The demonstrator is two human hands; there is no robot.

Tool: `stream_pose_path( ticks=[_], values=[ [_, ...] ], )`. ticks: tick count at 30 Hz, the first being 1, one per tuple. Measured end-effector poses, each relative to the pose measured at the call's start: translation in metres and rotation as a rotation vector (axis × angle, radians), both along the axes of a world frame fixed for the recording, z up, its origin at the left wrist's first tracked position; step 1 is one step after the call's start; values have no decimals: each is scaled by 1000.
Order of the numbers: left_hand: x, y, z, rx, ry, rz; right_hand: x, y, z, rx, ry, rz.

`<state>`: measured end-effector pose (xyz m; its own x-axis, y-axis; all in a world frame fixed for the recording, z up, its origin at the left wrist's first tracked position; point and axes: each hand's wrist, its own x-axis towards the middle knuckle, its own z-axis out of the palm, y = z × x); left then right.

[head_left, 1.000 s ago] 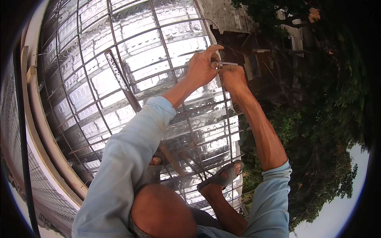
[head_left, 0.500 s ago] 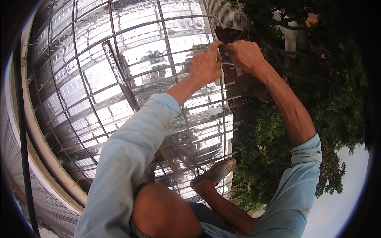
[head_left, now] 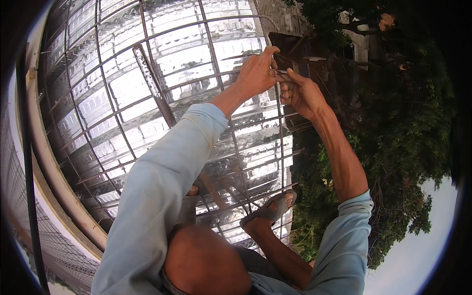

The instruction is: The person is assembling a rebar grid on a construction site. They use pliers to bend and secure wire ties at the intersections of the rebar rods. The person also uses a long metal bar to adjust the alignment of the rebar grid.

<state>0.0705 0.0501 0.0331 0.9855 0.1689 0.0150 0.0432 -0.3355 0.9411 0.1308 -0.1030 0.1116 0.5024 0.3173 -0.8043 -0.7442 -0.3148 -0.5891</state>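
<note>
My left hand (head_left: 256, 73) is closed at the right edge of a steel rebar grid (head_left: 214, 54), its fingers bent around a bar crossing. What it pinches is hidden by the fingers. Just to the right, my right hand (head_left: 306, 94) has its thumb pressed toward curled fingers, close against the left fingertips. A short, thin dark piece shows between the two hands, too small to name. A fine wire-like line stands out near the left index finger. Under the grid lies shiny, silvery ribbed sheeting (head_left: 189, 56).
A speckled metal tube (head_left: 150, 78) leans across the grid left of my arm. My sandalled foot (head_left: 270, 210) rests on the bars near the right edge. Beyond that edge are trees (head_left: 393, 132) and a corrugated roof (head_left: 282, 17). A pale board edge (head_left: 64, 196) runs along the left.
My right hand has moved down and turned, its curled fingers now showing. The left hand has stayed at about the same crossing. The view has shifted slightly.
</note>
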Motion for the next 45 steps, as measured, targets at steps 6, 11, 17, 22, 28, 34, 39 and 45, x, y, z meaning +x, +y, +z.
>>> stream_pose_path(
  ticks=[6, 11, 17, 22, 28, 34, 39, 45],
  values=[
    [4, 10, -23, 127, -137, -49, -165, -72, -4, -448, -466, 214],
    [5, 3, -13, 145, -13, -125, -335, -81, -8, -475, -976, 1248],
    [8, 7, -6, 169, 86, -141, -373, -88, -21, -616, -983, 1315],
    [11, 11, -9, 67, 105, -137, -373, -81, -36, -652, -878, 868],
    [11, 16, -7, 26, 155, -142, -338, -98, -33, -387, -787, 904],
    [10, 21, -6, -37, 177, -235, -274, -99, 29, -276, 163, 957],
    [13, 20, -4, -94, 207, -244, -223, -124, 87, -376, -76, 1037],
    [11, 23, -9, -127, 148, -160, -59, -79, 132, -1008, -1064, 1304]
  ],
)
